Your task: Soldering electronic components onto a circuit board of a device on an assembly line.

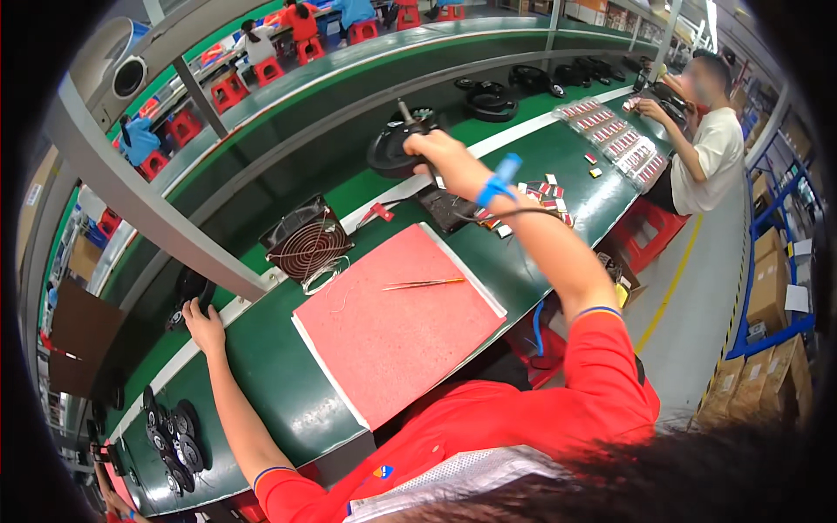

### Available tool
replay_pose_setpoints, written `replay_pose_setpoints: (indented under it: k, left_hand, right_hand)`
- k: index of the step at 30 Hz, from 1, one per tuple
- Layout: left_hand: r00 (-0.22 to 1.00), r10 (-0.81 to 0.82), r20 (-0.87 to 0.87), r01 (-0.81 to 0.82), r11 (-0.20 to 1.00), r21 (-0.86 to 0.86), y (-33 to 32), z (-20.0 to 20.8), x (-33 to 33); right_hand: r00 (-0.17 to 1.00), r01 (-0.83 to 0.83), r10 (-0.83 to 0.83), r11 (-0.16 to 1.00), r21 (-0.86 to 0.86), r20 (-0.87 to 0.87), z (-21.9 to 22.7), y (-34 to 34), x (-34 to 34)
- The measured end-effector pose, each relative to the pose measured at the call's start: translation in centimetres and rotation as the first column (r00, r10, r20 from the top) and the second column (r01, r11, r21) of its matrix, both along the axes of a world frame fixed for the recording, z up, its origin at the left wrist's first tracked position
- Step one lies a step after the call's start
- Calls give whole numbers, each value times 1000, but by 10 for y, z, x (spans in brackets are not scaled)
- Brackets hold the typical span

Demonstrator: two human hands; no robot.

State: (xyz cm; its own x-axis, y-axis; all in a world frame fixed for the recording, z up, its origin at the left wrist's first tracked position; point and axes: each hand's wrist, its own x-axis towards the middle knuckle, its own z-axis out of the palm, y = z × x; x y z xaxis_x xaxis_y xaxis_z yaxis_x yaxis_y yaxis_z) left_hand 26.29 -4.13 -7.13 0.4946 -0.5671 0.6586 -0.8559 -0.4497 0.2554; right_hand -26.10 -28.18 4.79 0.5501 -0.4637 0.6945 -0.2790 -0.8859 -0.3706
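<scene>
My left hand (205, 329) reaches to the belt's edge at left, fingers apart, beside a dark round part (193, 286). Whether the fingertips touch that part I cannot tell. My right hand (438, 155), with a blue strap on the wrist, is closed around a pen-shaped tool that looks like a soldering iron (404, 111). Its metal end points up and away, over a black disc-shaped part (390, 150) on the belt. Between my arms lies a pink mat (397, 336) with tweezers (423, 284) on it.
A fan with a round guard (309, 248) stands behind the mat. Small red-and-white pieces (551, 190) lie at right, near filled clear trays (610, 131). Black wheel-like parts (174, 440) sit at left. A grey post (166, 213) rises beside my left hand. A co-worker (711, 135) sits at right.
</scene>
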Motion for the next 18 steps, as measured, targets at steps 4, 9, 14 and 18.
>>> replay_pose_setpoints:
  k: [4,9,14,18]
  left_hand:
    - [994,104,-45,-89,962,257,-15,8,6]
    - [999,31,-24,-25,969,246,-9,-9,32]
    - [985,90,-149,-46,960,276,-15,-8,54]
    - [985,170,40,-174,936,306,-25,-8,36]
  right_hand:
    - [987,133,-129,990,-39,93,-34,-42,43]
    - [1000,6,-6,1000,-12,-30,-22,-8,12]
    - [879,471,-476,874,-122,-13,-39,-2,-126]
    - [570,809,-811,582,-81,-133,-78,-16,-243]
